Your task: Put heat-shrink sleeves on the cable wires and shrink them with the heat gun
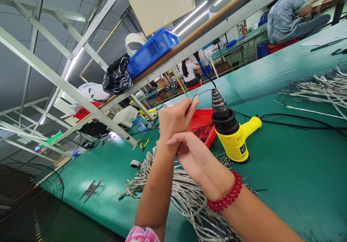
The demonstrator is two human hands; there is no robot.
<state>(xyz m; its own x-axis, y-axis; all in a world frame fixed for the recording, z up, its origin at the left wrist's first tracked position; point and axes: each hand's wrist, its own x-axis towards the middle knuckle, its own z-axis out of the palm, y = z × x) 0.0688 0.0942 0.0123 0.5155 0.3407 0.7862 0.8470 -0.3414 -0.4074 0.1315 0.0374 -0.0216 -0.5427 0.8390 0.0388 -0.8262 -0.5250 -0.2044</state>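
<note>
Green matting covers the long workbench [284, 184] in a factory hall, seen through the one head camera, tilted; white metal shelving crosses above, bearing a blue plastic bin [151, 52] and a black plastic bag [116, 76]. Other people sit at benches far behind.

Near the middle stands a yellow heat gun [234, 133], upright on its back end, its dark metal nozzle [219, 103] pointing up and its black cord running off to the right. Just behind it lies a red plastic tray [202, 121] with dark bits inside.

The left hand [175, 121] is raised, its fingers pinched together on a thin grey wire end [195, 98], which sits just beside the nozzle tip, near but apart from it. The right hand [195, 157], with a red bead bracelet [226, 195] at the wrist, crosses under the left wrist; its fingers curl, but whether they grip anything I cannot tell.

Below the hands lies a big bundle of grey-white cables [184, 195]; another loose heap [320, 88] lies to the far right.

Risk, as I judge it: the fingertips are close to the hot nozzle, so a small slip could burn them, and lingering could scorch the wire's covering.
</note>
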